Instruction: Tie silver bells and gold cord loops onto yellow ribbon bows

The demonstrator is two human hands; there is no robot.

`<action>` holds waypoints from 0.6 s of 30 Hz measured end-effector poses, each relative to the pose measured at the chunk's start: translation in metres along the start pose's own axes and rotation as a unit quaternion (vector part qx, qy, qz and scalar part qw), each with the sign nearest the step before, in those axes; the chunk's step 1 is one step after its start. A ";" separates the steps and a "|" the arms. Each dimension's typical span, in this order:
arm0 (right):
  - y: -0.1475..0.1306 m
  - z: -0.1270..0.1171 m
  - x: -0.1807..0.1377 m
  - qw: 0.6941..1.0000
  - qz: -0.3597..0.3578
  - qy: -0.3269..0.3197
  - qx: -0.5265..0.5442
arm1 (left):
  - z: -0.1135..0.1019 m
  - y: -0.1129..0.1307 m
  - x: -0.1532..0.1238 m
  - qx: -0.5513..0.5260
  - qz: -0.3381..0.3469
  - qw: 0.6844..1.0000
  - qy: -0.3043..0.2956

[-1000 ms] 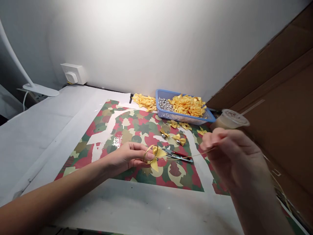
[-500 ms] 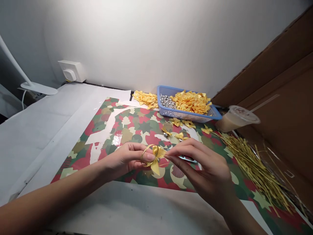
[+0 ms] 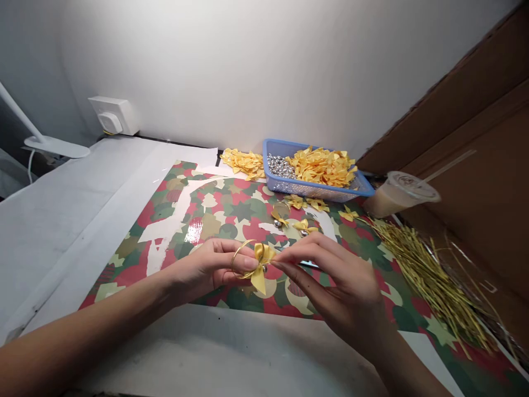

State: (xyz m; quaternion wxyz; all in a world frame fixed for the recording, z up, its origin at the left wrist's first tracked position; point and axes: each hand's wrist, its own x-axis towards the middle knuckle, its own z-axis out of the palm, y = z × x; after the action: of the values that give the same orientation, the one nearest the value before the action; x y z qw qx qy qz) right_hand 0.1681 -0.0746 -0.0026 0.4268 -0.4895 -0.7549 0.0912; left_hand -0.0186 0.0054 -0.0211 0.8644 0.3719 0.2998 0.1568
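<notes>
My left hand (image 3: 209, 266) pinches a small yellow ribbon bow (image 3: 261, 259) with a gold wire loop and a tiny bell, just above the patterned mat (image 3: 231, 212). My right hand (image 3: 330, 281) meets it from the right, its thumb and forefinger pinched on the bow's right side. Two finished bows with bells (image 3: 291, 223) lie just beyond my hands. A pair of snips is mostly hidden behind my right hand.
A blue basket (image 3: 314, 190) at the back holds silver bells and yellow bows; more bows (image 3: 243, 161) are piled to its left. Gold twist wires (image 3: 425, 270) lie at right beside a sealed drink cup (image 3: 399, 193). Cardboard stands at right; a lamp base (image 3: 55, 146) and socket at left.
My right hand came down from the raised position at right, where it pulled a gold wire, and now pinches the bow next to my left hand. The view shifted slightly.
</notes>
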 end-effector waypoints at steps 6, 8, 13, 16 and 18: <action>0.001 0.000 -0.001 1.000 -0.005 -0.001 -0.004 | 0.001 0.000 0.001 -0.009 0.000 1.000 -0.003; 0.001 0.000 -0.001 1.000 -0.011 0.004 -0.003 | 0.002 -0.001 0.001 -0.008 -0.001 1.000 -0.001; 0.000 0.001 -0.001 1.000 -0.020 0.010 -0.002 | 0.002 -0.001 0.001 -0.008 -0.001 1.000 0.003; 0.001 0.000 -0.001 1.000 -0.020 0.016 -0.003 | 0.001 0.000 0.000 -0.008 -0.005 1.000 0.011; 0.001 0.000 -0.001 1.000 -0.020 0.018 -0.004 | 0.002 0.000 0.000 -0.006 -0.008 1.000 0.018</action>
State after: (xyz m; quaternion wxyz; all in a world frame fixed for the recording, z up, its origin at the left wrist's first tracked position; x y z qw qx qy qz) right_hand 0.1688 -0.0751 -0.0034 0.4400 -0.4778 -0.7571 0.0705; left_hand -0.0180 0.0045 -0.0199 0.8623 0.3619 0.3170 0.1581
